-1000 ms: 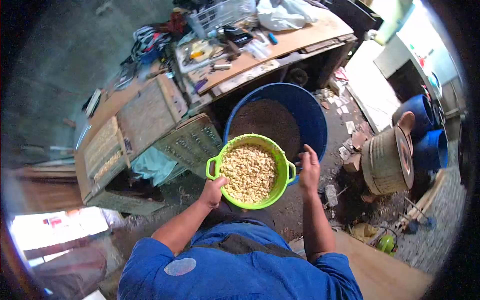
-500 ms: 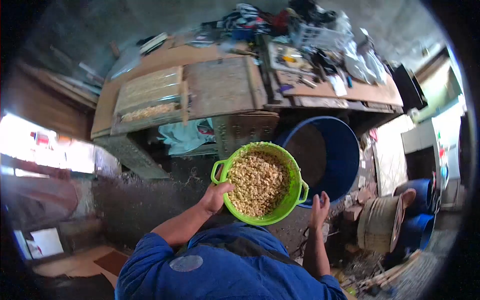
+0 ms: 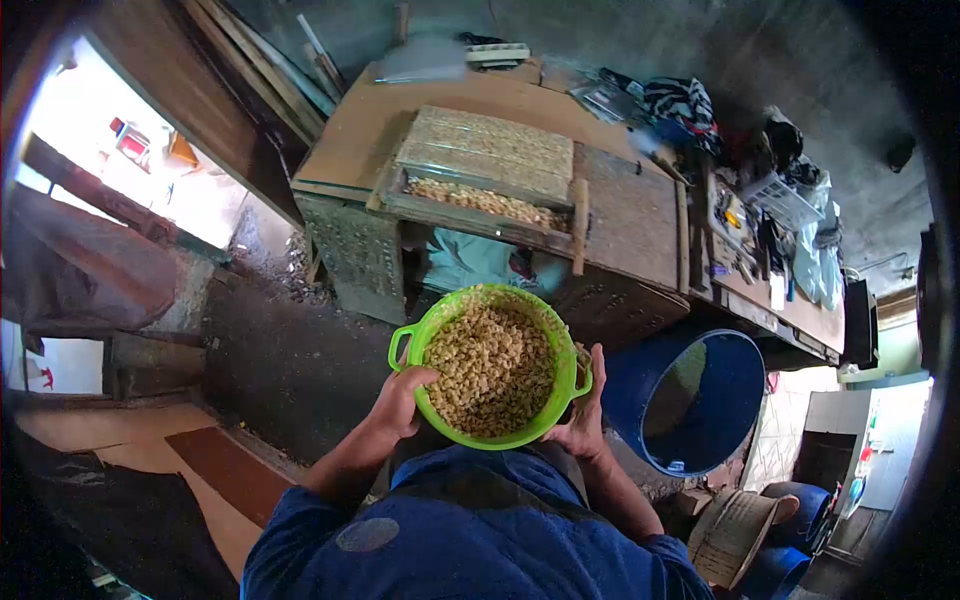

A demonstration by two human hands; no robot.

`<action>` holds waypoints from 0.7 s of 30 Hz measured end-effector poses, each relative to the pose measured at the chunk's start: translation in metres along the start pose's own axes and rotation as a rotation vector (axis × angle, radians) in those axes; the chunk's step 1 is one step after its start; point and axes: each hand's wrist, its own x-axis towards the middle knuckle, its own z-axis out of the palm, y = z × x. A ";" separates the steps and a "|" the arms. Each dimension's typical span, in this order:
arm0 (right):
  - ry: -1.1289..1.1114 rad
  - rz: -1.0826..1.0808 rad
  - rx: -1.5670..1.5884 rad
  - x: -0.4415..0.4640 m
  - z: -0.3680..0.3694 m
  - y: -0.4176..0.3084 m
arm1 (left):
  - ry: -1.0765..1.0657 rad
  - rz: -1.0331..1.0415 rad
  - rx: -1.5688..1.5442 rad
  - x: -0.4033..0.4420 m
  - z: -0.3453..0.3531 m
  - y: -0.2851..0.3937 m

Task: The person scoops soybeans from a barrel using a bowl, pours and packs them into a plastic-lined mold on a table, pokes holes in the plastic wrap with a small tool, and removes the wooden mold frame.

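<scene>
A lime-green plastic tub (image 3: 437, 420) with two side handles is held in front of my body. Pale, chunky bits (image 3: 490, 362) that look like grains or shelled nuts fill much of it. My left hand (image 3: 400, 402) grips the rim below the left handle, thumb over the edge. On the opposite side my right hand (image 3: 584, 425) holds the tub near the right handle, its lower fingers hidden beneath. Beyond the tub, on the bench, a wooden frame (image 3: 470, 226) contains loose pale bits and a pale block (image 3: 487, 150) under shiny clear plastic.
The wooden bench (image 3: 350, 135) spans the view ahead, with clothes, a white basket (image 3: 785, 203) and tools toward the right. A big blue barrel (image 3: 625, 400) stands right of my hands. More barrels lie lower right. Boards (image 3: 270, 70) lean at the upper left.
My right hand, formerly free beside the tub, has come to its right side and taken hold. The view has turned left, bringing the wooden frame nearer the middle.
</scene>
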 end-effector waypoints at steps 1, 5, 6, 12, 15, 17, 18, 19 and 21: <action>-0.045 -0.023 -0.008 0.011 0.007 0.002 | 0.005 -0.049 -0.055 -0.003 -0.006 0.008; -0.102 -0.055 0.049 0.048 0.025 0.015 | 0.124 0.012 -0.133 -0.010 -0.017 0.027; -0.120 -0.095 0.029 0.059 0.027 0.015 | 0.133 0.016 -0.130 -0.007 -0.018 0.031; -0.124 -0.139 0.197 0.126 0.042 0.020 | 0.059 0.197 -0.035 0.005 0.012 0.065; -0.086 -0.084 0.326 0.156 0.046 0.012 | 0.073 0.265 0.058 0.016 0.033 0.081; -0.073 -0.051 0.319 0.171 0.048 0.021 | 0.047 0.284 0.151 0.032 0.020 0.082; -0.073 -0.043 0.329 0.181 0.047 0.019 | 0.071 0.292 0.158 0.037 0.020 0.083; -0.055 -0.019 0.342 0.189 0.047 0.015 | 0.096 0.295 0.160 0.040 0.019 0.085; -0.040 0.021 0.346 0.199 0.048 0.015 | 0.113 0.282 0.197 0.045 0.014 0.090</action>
